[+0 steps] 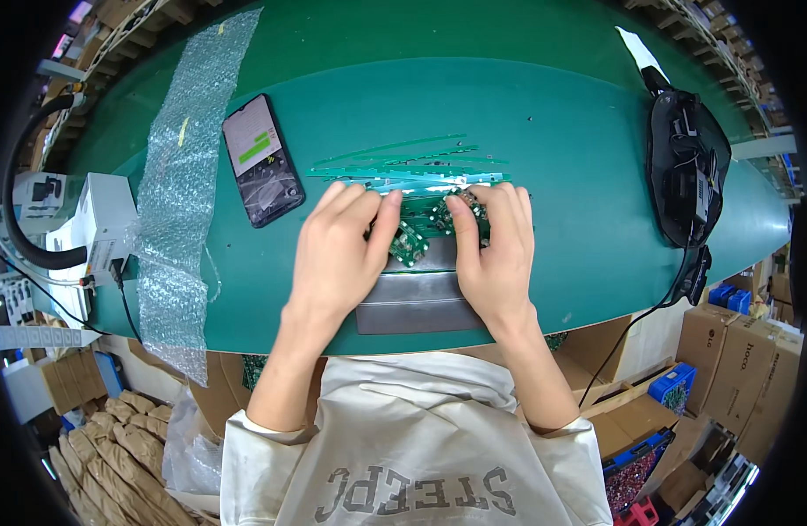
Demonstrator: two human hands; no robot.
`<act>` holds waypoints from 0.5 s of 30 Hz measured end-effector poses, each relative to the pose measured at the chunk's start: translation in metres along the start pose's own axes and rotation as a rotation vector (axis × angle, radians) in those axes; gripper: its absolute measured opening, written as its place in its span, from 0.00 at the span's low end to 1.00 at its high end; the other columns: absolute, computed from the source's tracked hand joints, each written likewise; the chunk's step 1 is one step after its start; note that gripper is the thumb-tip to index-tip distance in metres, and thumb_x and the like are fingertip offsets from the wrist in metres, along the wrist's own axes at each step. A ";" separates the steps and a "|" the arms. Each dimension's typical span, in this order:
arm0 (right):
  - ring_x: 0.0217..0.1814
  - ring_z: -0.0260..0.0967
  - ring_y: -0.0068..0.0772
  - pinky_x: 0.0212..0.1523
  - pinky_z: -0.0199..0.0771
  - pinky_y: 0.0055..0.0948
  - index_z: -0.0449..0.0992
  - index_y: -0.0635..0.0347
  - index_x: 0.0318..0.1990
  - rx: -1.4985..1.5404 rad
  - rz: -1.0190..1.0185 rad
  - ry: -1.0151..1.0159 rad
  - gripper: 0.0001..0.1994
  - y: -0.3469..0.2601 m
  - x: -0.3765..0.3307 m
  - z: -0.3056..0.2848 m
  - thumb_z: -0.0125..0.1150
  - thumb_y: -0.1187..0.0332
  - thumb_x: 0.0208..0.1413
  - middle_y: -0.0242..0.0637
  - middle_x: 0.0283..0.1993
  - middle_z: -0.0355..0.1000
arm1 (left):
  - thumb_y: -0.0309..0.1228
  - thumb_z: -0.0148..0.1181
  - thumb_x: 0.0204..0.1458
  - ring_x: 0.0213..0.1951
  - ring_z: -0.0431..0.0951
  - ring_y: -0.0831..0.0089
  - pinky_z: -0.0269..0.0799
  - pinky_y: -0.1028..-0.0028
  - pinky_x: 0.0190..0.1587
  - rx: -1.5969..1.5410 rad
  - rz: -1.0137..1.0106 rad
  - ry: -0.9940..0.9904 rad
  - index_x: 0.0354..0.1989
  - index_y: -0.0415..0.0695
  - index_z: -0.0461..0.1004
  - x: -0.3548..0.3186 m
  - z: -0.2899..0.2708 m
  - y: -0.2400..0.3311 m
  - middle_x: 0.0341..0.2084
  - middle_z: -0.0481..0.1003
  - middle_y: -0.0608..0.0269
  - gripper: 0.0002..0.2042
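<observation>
Two bare hands rest near the middle of the green counter [552,123]. The left hand [338,250] and the right hand [494,254] both pinch one cluster of small green circuit boards [424,223], so each grip is closed on it, thumbs on top and fingers curled around the sides. How many little boards sit in the cluster cannot be told, since the fingers hide part of it. The cluster lies above one grey tray [418,302] at the near edge of the counter. Just behind the hands lies a loose pile of thin green strips [403,164], about six of them, fanned out. One dark phone [262,160] lies to the left, with one long sheet of bubble wrap [183,188] beside it. One black bag [684,167] sits far to the right.
</observation>
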State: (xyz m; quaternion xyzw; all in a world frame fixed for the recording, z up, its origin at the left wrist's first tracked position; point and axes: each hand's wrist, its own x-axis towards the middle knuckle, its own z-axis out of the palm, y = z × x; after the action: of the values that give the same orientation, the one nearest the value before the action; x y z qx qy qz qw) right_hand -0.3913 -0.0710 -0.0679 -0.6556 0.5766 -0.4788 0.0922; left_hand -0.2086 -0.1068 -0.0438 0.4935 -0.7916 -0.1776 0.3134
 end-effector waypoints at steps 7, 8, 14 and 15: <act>0.35 0.65 0.47 0.37 0.66 0.41 0.77 0.66 0.40 0.015 -0.087 -0.005 0.07 -0.004 0.000 -0.001 0.70 0.77 0.58 0.43 0.35 0.73 | 0.23 0.70 0.54 0.25 0.71 0.58 0.67 0.62 0.26 0.041 0.297 0.158 0.28 0.37 0.76 -0.024 -0.004 -0.006 0.22 0.70 0.57 0.08; 0.35 0.65 0.47 0.36 0.66 0.41 0.77 0.66 0.40 0.022 -0.085 -0.008 0.07 -0.004 0.000 -0.001 0.70 0.77 0.57 0.43 0.35 0.73 | 0.21 0.72 0.49 0.24 0.72 0.59 0.67 0.63 0.25 0.060 0.378 0.165 0.29 0.37 0.76 -0.031 -0.006 -0.008 0.22 0.70 0.58 0.08; 0.35 0.65 0.46 0.36 0.66 0.41 0.77 0.66 0.40 0.032 -0.085 -0.015 0.07 -0.003 -0.001 -0.001 0.70 0.77 0.57 0.42 0.35 0.73 | 0.27 0.69 0.57 0.24 0.73 0.57 0.68 0.61 0.25 0.045 0.389 0.081 0.30 0.38 0.75 -0.021 -0.006 -0.015 0.23 0.70 0.56 0.08; 0.35 0.65 0.46 0.36 0.66 0.41 0.77 0.66 0.40 0.031 -0.081 -0.013 0.07 -0.002 -0.001 -0.001 0.70 0.77 0.57 0.42 0.35 0.73 | 0.28 0.67 0.59 0.24 0.74 0.56 0.69 0.60 0.25 0.061 0.284 0.037 0.30 0.38 0.75 -0.016 -0.003 -0.015 0.24 0.70 0.55 0.09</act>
State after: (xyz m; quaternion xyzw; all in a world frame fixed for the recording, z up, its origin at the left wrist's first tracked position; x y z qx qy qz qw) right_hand -0.3905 -0.0689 -0.0661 -0.6801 0.5415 -0.4867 0.0865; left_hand -0.1911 -0.0997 -0.0556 0.3892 -0.8526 -0.0982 0.3345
